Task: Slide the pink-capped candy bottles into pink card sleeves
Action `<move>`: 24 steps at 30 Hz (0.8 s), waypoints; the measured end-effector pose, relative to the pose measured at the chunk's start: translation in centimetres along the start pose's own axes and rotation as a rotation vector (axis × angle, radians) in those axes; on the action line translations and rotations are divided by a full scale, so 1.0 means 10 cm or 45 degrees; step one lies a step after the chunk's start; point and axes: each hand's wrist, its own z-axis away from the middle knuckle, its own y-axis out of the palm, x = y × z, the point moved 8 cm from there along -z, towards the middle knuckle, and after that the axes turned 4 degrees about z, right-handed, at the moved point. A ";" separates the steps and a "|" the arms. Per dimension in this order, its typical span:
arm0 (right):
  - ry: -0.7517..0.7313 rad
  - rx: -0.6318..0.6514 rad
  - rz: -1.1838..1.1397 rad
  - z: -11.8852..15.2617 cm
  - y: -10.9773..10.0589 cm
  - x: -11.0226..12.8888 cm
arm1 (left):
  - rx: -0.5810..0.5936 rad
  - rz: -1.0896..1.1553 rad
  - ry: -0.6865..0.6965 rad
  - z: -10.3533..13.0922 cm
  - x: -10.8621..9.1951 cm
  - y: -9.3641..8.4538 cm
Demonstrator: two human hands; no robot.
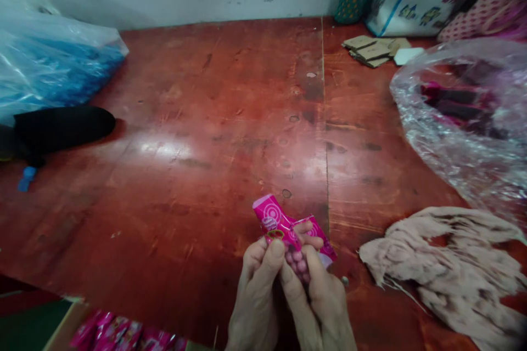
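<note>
Near the table's front edge, my left hand (257,290) pinches a bright pink packet (272,216) between thumb and fingers. The packet's printed end, with a pale swirl, points up and away to the left. Right beside it, my right hand (319,290) has its fingers closed round the packet's other part, where small round pink balls (298,263) show. A second pink printed piece (323,241) sticks out beyond the right fingers; whether it joins the first packet is unclear.
A box of pink packets (123,334) is at the lower left. A bag of blue items (53,66) and a black object (66,127) lie left. Cardboard pieces (373,50), a clear plastic bag (436,148) and a crumpled cloth (444,263) are on the right.
</note>
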 end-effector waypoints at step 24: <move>0.362 0.665 -0.943 -0.01 0.32 0.01 | 0.063 -0.105 0.103 -0.02 -0.24 -0.04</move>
